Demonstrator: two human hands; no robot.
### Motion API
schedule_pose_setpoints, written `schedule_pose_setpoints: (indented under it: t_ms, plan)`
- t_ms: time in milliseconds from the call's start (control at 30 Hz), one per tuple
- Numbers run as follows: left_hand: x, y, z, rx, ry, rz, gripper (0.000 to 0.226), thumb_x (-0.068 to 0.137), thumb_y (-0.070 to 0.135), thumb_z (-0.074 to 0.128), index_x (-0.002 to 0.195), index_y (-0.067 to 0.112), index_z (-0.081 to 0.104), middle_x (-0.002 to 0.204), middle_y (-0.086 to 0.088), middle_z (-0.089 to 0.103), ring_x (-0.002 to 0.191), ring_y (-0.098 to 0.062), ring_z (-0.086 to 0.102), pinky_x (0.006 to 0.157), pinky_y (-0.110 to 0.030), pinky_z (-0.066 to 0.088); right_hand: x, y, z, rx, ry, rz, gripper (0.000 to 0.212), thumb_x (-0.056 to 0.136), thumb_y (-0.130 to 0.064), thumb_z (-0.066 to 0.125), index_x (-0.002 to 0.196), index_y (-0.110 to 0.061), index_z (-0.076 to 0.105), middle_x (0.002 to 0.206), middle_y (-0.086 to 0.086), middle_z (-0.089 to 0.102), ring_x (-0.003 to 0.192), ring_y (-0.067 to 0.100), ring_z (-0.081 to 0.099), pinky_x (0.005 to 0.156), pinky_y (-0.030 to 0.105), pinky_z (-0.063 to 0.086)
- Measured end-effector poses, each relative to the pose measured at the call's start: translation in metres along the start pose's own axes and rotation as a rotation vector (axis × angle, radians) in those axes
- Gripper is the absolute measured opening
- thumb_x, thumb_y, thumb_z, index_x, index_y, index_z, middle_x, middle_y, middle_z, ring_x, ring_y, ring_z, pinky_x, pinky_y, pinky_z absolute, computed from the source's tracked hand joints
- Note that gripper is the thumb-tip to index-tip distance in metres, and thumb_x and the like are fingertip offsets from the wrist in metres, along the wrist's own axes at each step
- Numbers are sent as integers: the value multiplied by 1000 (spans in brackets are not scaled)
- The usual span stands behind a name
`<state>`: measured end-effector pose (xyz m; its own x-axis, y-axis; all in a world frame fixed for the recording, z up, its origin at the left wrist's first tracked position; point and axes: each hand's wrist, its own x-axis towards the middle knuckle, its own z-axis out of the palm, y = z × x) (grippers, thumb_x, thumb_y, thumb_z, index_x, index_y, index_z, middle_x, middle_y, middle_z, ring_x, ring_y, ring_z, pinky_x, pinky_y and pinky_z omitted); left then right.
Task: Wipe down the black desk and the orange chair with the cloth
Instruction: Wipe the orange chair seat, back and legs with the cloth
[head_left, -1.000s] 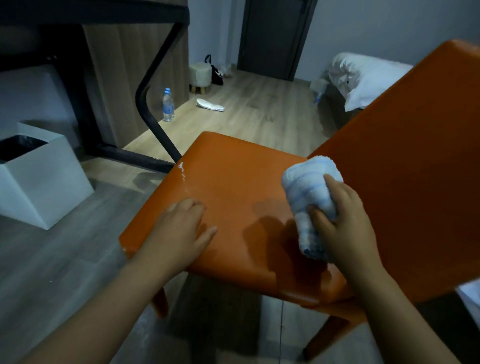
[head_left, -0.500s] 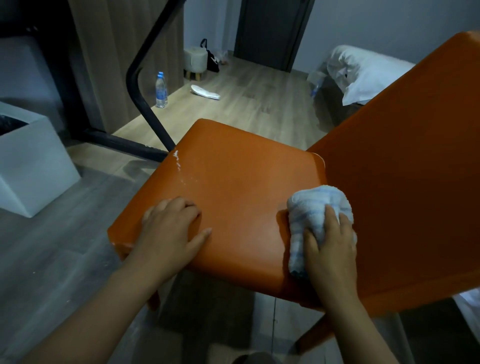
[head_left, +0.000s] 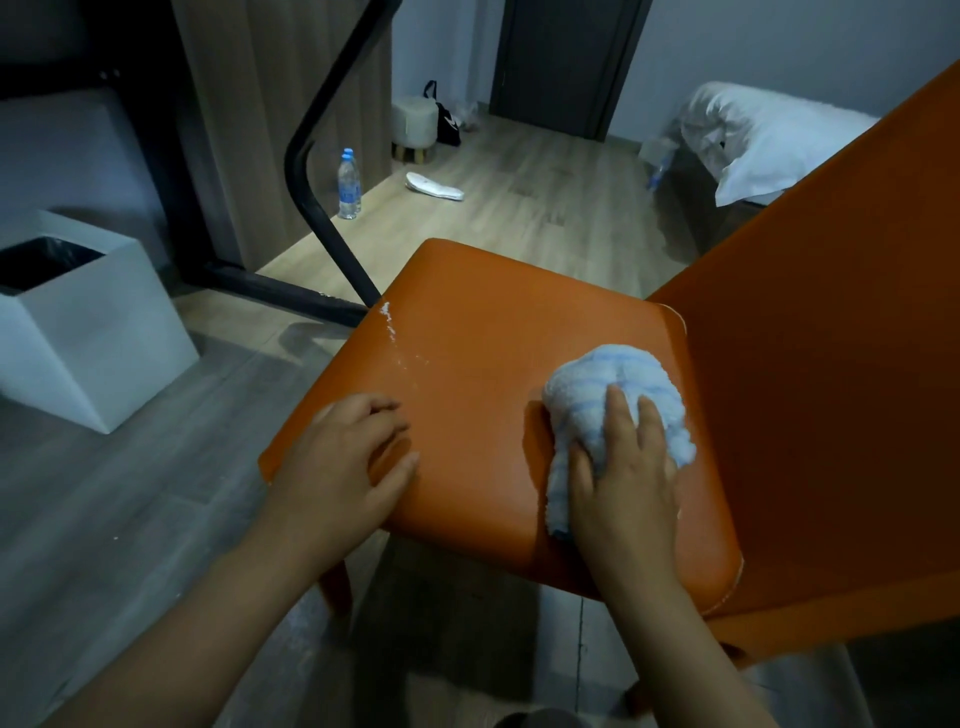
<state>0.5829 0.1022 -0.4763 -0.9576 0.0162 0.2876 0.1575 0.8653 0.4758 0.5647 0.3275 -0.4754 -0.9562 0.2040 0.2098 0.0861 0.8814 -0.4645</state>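
Note:
The orange chair (head_left: 493, 332) fills the middle of the head view, seat toward me and backrest rising at the right. My right hand (head_left: 621, 467) presses a bunched white and light-blue cloth (head_left: 597, 384) flat on the seat near the backrest. My left hand (head_left: 345, 462) rests palm down on the seat's near left corner, fingers together, holding nothing. A line of white scuffs (head_left: 389, 332) marks the seat's left edge. Only the black desk's frame and curved leg (head_left: 306, 187) show at the upper left; its top is out of view.
A white square bin (head_left: 93, 343) with a black liner stands on the floor at left. A water bottle (head_left: 349, 184), a white slipper (head_left: 434, 186), a small stool (head_left: 414, 124) and a bed with a white pillow (head_left: 769, 140) lie farther off.
My right hand has brought the cloth down from the backrest side onto the seat and is sliding it there. My left hand stays on the seat corner.

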Motion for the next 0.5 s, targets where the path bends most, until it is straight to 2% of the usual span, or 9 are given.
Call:
schedule_pose_setpoints:
  t_ms: [233,333,500]
  plan:
    - [5,-23,-13,11,91,-94,35,89,32,61,122,19,62,125,4,55,113,-14,48,90,-26,36,7,-34,20,-17,-21,-51,64,97,-42,45,153,-34,14,161,4,13,138,33,30,107,51,31]
    - [6,-33,-18,18,93,-143,38,89,34,60,124,19,61,127,2,55,115,-17,48,94,-31,39,9,-52,28,-1,-38,-83,63,98,-44,44,153,-34,12,161,3,12,137,33,30,108,50,33]
    - [2,-53,-25,-1,116,-212,39,88,35,62,123,17,61,123,0,57,113,-18,50,91,-30,38,13,-83,44,12,-66,-153,62,99,-43,42,152,-34,11,161,2,11,136,31,31,105,48,33]
